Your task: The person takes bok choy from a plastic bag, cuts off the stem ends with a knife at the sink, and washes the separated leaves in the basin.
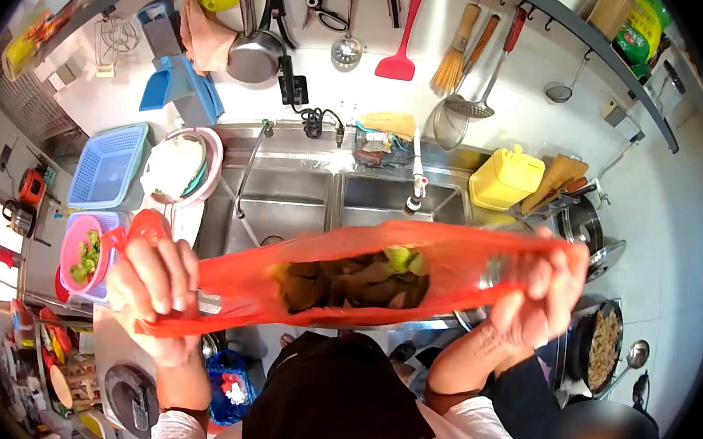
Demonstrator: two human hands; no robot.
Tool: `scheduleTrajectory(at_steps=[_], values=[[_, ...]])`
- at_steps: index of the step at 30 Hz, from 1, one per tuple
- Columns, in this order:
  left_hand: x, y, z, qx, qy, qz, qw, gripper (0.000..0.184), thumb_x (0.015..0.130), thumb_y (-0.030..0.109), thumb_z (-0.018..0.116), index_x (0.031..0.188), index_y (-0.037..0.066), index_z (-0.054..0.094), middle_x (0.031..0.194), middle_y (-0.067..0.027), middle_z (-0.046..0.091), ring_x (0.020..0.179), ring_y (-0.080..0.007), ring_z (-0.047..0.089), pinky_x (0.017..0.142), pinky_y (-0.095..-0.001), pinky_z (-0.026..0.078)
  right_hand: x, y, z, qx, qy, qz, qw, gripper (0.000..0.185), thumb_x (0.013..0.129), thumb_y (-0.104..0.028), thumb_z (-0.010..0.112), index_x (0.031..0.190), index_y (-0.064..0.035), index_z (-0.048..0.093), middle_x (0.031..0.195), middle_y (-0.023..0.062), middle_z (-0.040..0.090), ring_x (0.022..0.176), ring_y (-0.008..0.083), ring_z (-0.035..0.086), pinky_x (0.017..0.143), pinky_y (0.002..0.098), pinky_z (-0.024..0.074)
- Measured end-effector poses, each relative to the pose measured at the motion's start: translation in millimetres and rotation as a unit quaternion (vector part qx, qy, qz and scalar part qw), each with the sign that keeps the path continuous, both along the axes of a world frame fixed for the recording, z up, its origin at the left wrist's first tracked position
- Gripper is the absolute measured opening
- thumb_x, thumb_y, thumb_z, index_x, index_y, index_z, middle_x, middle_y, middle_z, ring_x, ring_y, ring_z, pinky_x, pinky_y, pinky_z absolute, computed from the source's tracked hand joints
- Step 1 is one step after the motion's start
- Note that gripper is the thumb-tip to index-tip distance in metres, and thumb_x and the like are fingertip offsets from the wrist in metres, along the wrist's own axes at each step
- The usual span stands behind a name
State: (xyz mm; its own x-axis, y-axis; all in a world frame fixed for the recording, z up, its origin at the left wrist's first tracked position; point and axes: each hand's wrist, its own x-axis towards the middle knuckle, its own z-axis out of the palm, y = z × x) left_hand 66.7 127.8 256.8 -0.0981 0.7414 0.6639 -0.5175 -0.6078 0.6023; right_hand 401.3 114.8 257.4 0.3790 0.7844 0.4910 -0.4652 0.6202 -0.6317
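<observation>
One red plastic bag (231,280), held up over the front of the double sink (292,184), hiding much of its near edge. Two hands, well apart, each gripping one end: left hand (152,286) before the sink's left side, right hand (536,292) beyond its right. Contents: several dark brown pieces (346,289), too overlapped to count, and one yellow-green piece (404,261). Sink basins, two; taps, two: one curved metal (253,162), one white (415,171). Right of the sink: one yellow jug (506,178); farther right and nearer, one black pan (580,345) of food and one ladle (638,354). Left of the sink: one blue basket (108,166); nearer, one pink bowl (68,259) of green vegetable (85,256). Below the sink's front left: one blue bag (225,404). Long axis of the red bag: crosswise along the sink, right end slightly higher; mouth stretched wide, facing up.
</observation>
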Motion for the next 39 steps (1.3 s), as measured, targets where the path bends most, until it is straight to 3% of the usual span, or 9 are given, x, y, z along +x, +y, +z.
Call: scheduleTrajectory(at_steps=[8,12,14,17,21,23,26,32,39], values=[[-66,-44,5,0.045,-0.016,0.086,0.995,0.035,0.089,0.011,0.062,0.062,0.014,0.04,0.066,0.0008,0.041,0.053,-0.0101,0.038,0.052,-0.0248,0.029,-47,-1,-6,-0.114,-0.125,0.13,0.977,0.017,0.084,-0.006,0.067,0.094,0.0068,0.061,0.076,0.0122,0.064,0.061,0.0169,0.06,0.06,0.0266,0.0479],[-111,-87,3,0.05,-0.001,0.146,0.988,0.033,0.091,0.014,0.063,0.066,0.014,0.041,0.069,0.0006,0.041,0.052,-0.0098,0.036,0.05,-0.0252,0.031,-83,-12,-4,-0.139,-0.14,0.188,0.962,0.009,0.079,0.0,0.064,0.076,0.0055,0.059,0.057,0.0119,0.058,0.045,0.016,0.053,0.043,0.027,0.0417],[-140,-118,-3,0.029,-0.012,0.204,0.978,0.036,0.084,0.015,0.073,0.066,0.015,0.042,0.069,0.0009,0.041,0.052,-0.0097,0.038,0.049,-0.0251,0.031,-103,-3,-6,-0.023,-0.156,0.307,0.939,0.013,0.079,-0.001,0.065,0.068,0.0048,0.06,0.048,0.0097,0.056,0.037,0.016,0.054,0.035,0.026,0.0413],[-188,-141,-4,0.016,0.001,0.242,0.97,0.037,0.092,0.019,0.06,0.061,0.012,0.041,0.064,-0.0018,0.044,0.049,-0.0131,0.041,0.049,-0.0269,0.034,-133,18,-10,0.12,-0.226,0.413,0.874,0.011,0.077,-0.005,0.07,0.073,0.0037,0.065,0.054,0.0112,0.063,0.043,0.018,0.061,0.042,0.0258,0.0471],[-262,-156,-2,-0.1,-0.006,0.335,0.937,0.026,0.086,0.005,0.046,0.062,0.011,0.039,0.066,-0.0034,0.043,0.054,-0.0141,0.041,0.055,-0.0279,0.037,-217,5,-7,0.021,-0.189,0.502,0.843,0.011,0.074,-0.007,0.072,0.076,0.0038,0.068,0.06,0.0118,0.066,0.045,0.0201,0.062,0.047,0.0278,0.0466],[-304,-164,2,-0.146,0.053,0.36,0.92,0.028,0.092,0.013,0.046,0.065,0.013,0.037,0.067,-0.001,0.039,0.06,-0.0117,0.039,0.059,-0.0262,0.036,-254,-7,-7,0.008,-0.231,0.523,0.821,0.012,0.071,-0.005,0.072,0.079,0.004,0.068,0.063,0.0162,0.066,0.054,0.0225,0.065,0.053,0.0292,0.0487],[-367,-174,-2,-0.196,0.013,0.422,0.885,0.023,0.084,-0.001,0.04,0.064,0.01,0.038,0.067,-0.002,0.04,0.06,-0.0138,0.04,0.061,-0.0267,0.037,-310,-36,1,-0.086,-0.252,0.589,0.763,0.008,0.076,0.003,0.068,0.083,0.0064,0.067,0.076,0.0181,0.067,0.064,0.0237,0.067,0.058,0.0326,0.0518],[-484,-183,-30,-0.228,0.061,0.501,0.833,0.022,0.077,-0.009,0.036,0.064,0.006,0.046,0.068,-0.0052,0.05,0.063,-0.016,0.046,0.062,-0.026,0.038,-427,-63,-57,-0.128,-0.227,0.697,0.668,0.019,0.093,-0.001,0.057,0.111,0.0039,0.059,0.095,0.0098,0.067,0.092,0.0157,0.063,0.086,0.0279,0.0486],[-548,-234,-84,-0.264,0.103,0.563,0.776,0.022,0.073,-0.012,0.037,0.063,0.006,0.046,0.068,-0.0034,0.051,0.063,-0.0128,0.045,0.058,-0.0248,0.036,-491,-103,-151,-0.242,-0.235,0.703,0.627,0.014,0.09,-0.003,0.057,0.104,-0.001,0.06,0.098,0.0082,0.067,0.094,0.0165,0.062,0.091,0.0315,0.0465]])
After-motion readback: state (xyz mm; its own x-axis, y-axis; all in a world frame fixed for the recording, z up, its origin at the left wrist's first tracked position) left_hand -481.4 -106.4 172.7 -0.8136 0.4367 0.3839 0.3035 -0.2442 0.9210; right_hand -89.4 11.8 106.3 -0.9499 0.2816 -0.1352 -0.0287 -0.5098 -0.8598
